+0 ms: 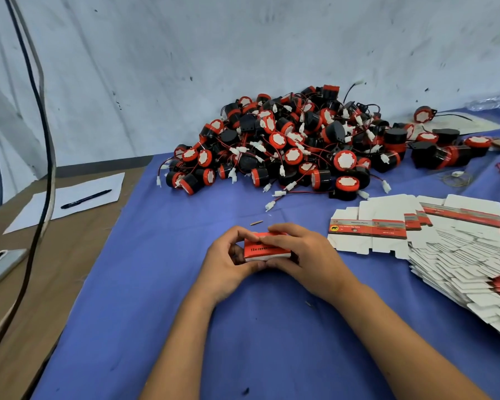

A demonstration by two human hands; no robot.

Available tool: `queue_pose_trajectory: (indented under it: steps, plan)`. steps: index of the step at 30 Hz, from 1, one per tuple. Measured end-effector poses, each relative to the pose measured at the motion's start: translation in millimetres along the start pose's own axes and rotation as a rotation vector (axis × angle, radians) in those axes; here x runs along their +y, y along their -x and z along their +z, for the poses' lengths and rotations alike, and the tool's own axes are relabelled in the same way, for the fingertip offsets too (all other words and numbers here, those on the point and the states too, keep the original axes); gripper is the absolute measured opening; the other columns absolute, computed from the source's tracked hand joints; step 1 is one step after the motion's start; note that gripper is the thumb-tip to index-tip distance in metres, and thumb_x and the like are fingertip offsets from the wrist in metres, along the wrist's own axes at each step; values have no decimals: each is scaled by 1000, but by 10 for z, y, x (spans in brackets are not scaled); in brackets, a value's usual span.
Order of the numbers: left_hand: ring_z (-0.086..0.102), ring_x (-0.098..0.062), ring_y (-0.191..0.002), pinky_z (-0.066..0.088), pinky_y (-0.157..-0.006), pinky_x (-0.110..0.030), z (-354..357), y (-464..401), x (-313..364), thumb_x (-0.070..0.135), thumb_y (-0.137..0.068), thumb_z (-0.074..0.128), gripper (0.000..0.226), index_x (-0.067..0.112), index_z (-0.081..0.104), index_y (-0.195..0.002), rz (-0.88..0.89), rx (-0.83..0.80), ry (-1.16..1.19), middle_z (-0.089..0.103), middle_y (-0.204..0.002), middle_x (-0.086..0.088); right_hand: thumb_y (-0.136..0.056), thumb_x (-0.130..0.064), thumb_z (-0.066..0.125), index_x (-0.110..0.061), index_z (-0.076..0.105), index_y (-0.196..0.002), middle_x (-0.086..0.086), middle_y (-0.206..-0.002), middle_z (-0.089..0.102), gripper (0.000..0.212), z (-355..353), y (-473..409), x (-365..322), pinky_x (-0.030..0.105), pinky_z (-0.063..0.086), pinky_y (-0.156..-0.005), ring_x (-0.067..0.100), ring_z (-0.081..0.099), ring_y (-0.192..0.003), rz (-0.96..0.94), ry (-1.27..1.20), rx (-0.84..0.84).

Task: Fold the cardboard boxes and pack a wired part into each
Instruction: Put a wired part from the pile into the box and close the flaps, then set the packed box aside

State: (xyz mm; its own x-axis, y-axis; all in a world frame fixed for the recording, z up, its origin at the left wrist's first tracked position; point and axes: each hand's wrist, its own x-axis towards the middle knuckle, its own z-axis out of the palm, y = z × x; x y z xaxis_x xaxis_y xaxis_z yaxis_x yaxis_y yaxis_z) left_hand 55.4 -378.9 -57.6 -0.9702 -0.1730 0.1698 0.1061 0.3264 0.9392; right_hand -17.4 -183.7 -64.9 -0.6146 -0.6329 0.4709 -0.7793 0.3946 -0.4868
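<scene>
Your left hand (228, 264) and right hand (298, 255) are together, both gripping the box (266, 249) between them. Beyond your hands lies the pile of parts (300, 140); flat boxes (445, 249) fan out beside your right.

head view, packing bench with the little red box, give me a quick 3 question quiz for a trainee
1. True or false: both the left hand and the right hand hold the small red box.
2. Where does the stack of flat unfolded boxes lie relative to the hands?
A. on the person's left
B. on the person's right
C. behind the pile of wired parts
3. Fill in: the black pen lies on a sheet of ____.

Key:
1. True; each hand has a grip on it, fingers curled round its ends.
2. B
3. white paper
</scene>
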Motion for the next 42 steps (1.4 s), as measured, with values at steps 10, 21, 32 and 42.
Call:
queue_pose_trajectory:
  steps: [10, 21, 32, 42]
  plan:
    - [71, -26, -98, 61, -90, -46, -28, -15, 15, 0, -69, 92, 65, 32, 66, -118, 7, -8, -75, 71, -114, 13, -96, -43, 63, -22, 71, -124, -11, -123, 72, 36, -66, -23, -83, 34, 58, -81, 13, 70, -103, -29, -6, 115]
    - [69, -6, -107, 58, -94, -33, 40, -23, 23, 8, -68, 93, 70, 34, 64, -126, 104, 37, -171, 72, -117, 13, -86, -23, 82, -25, 80, -111, -11, -117, 71, 26, 25, -33, -57, 21, 53, -88, 2, 65, -111, 211, -354, 253]
    - [70, -14, -105, 58, -76, -41, 75, -34, -13, 15, -73, 93, 19, 23, 77, -81, 313, 286, -183, 76, -106, 14, -86, -12, 81, -21, 81, -88, -7, -110, 64, 9, -52, -26, -56, 25, 53, -74, 10, 63, -104, 219, -409, 187]
    - [61, -20, -87, 47, -76, -31, 231, 10, 35, 18, -77, 90, 24, 16, 67, -74, 500, 339, -625, 75, -94, 5, -92, -16, 72, -13, 73, -93, -4, -105, 66, 3, -5, -29, -22, 37, 52, -77, 20, 58, -97, -54, 141, 253]
